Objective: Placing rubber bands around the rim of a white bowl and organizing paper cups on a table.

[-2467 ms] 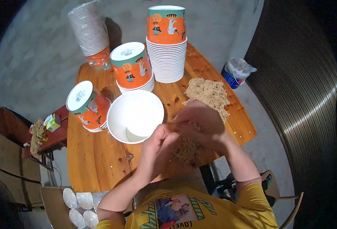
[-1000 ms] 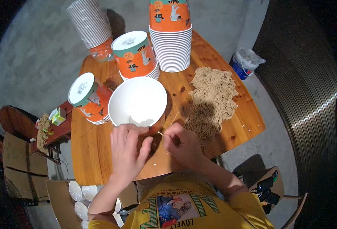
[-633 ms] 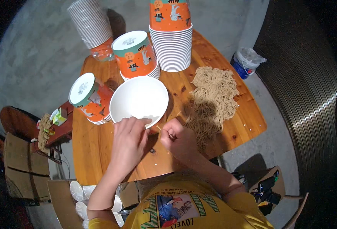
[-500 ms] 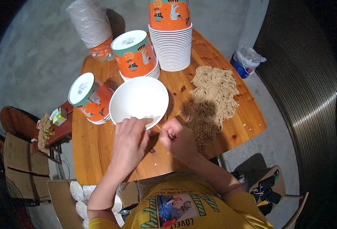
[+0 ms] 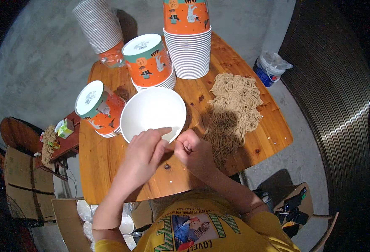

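The white paper bucket [image 5: 151, 107] stands near the middle of the wooden worktop [image 5: 105, 168], its round mouth facing up toward the person's head, so its long axis runs roughly along the line of sight; its outer side is hidden. The left hand [image 5: 145, 148] lies over the rim at 6 o'clock, fingers reaching across the opening and thumb apart from them; whether it grips the rim, I cannot tell. The right hand [image 5: 195, 153], near the rim at 4 o'clock, is curled closed, pinching a thin strand [image 5: 175, 141] of which only a tiny bit shows. At 3 o'clock from the bucket lies a heap of tan string [image 5: 237, 101], its lower end in shadow. An orange and green stack of buckets [image 5: 109, 113] sits at 9 o'clock, upside down, its white base pointing toward 10 o'clock. Another upturned stack [image 5: 149, 67] is at 12 o'clock, and a taller stack [image 5: 187, 54] at 1 o'clock; their sides carry cartoon figures. Small dark print marks the two lower bases, too fine to read. Bold lettering runs across the person's yellow shirt [image 5: 252, 235]. A plastic-wrapped stack [image 5: 99, 31] leans at 11 o'clock.
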The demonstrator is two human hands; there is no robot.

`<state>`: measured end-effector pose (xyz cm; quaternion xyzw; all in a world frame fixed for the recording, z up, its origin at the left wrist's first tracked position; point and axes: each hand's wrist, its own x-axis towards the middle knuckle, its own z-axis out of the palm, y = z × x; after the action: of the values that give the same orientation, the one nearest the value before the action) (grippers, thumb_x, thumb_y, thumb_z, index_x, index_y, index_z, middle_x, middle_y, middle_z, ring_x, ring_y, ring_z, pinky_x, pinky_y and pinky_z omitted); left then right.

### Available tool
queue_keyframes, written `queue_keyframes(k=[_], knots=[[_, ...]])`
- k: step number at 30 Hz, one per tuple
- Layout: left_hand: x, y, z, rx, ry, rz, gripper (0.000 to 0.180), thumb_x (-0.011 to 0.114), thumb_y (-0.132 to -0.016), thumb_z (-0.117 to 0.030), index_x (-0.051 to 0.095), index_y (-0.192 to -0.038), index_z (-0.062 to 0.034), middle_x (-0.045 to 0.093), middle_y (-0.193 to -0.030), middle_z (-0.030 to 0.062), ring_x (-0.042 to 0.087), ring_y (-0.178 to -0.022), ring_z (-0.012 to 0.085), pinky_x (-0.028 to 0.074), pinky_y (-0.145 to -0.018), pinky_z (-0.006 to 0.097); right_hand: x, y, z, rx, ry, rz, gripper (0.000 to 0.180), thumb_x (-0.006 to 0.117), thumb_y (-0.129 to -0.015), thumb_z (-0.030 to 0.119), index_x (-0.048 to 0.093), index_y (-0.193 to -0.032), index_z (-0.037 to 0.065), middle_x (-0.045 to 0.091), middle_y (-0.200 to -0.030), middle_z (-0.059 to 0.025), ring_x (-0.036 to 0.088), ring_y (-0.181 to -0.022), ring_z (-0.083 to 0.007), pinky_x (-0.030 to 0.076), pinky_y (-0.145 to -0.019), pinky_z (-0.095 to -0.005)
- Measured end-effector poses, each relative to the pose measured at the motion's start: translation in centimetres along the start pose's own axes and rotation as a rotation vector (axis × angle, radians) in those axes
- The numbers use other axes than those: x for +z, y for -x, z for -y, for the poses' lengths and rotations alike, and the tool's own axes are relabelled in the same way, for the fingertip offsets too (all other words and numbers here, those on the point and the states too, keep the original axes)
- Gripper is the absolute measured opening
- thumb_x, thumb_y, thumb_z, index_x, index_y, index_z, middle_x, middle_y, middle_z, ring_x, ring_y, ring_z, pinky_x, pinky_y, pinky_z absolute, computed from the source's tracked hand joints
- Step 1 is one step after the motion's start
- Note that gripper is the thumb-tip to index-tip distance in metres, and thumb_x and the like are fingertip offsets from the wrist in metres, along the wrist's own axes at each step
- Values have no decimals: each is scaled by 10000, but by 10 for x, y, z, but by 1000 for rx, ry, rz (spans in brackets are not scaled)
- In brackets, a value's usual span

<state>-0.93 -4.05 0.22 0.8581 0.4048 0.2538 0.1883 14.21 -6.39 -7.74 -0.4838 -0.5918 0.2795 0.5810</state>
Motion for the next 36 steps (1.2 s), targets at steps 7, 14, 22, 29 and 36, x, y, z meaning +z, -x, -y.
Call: queue_keyframes(k=[7, 14, 22, 29, 36], knots=[[-18, -34, 21, -95, 251, 389, 202, 512, -926, -159, 585, -1080, -50, 623, -877, 173, 594, -789, 305, 463, -732, 350, -1, -1, 5, -7, -32, 5, 98, 597, -798, -20, 512, -794, 28, 514, -579, 3, 486, -527, -26, 394, -476, -218], [-11, -36, 18, -153, 189, 357, 164, 523, -920, -168, 542, -912, -5, 581, -764, 112, 551, -715, 201, 450, -684, 316, -1, -2, 2, -50, -34, -25, 57, 596, -818, 7, 541, -829, 19, 513, -574, 0, 475, -525, -35, 397, -484, -229], [-5, -36, 11, -314, 583, 174, 116, 515, -927, -158, 527, -923, -43, 595, -837, 15, 511, -699, 75, 426, -640, 226, -18, -10, 8, 25, 19, 7, 25, 567, -848, 38, 546, -856, 30, 493, -640, 21, 432, -560, -31, 367, -518, -208], [-2, -45, 16, -398, 865, 305, 101, 502, -934, -137, 495, -978, -47, 559, -819, -8, 483, -712, 48, 412, -639, 200, -31, -28, 12, 225, -363, 210, 41, 539, -890, 61, 518, -924, 63, 501, -697, 37, 435, -583, -30, 357, -537, -185], [-6, -46, 15, -352, 855, 379, 188, 570, -918, -157, 532, -1046, -24, 548, -832, -16, 492, -759, 66, 418, -691, 207, -57, -58, 32, 217, -522, 428, 80, 555, -905, 126, 536, -964, 75, 568, -724, 9, 484, -555, -29, 364, -461, -173]])
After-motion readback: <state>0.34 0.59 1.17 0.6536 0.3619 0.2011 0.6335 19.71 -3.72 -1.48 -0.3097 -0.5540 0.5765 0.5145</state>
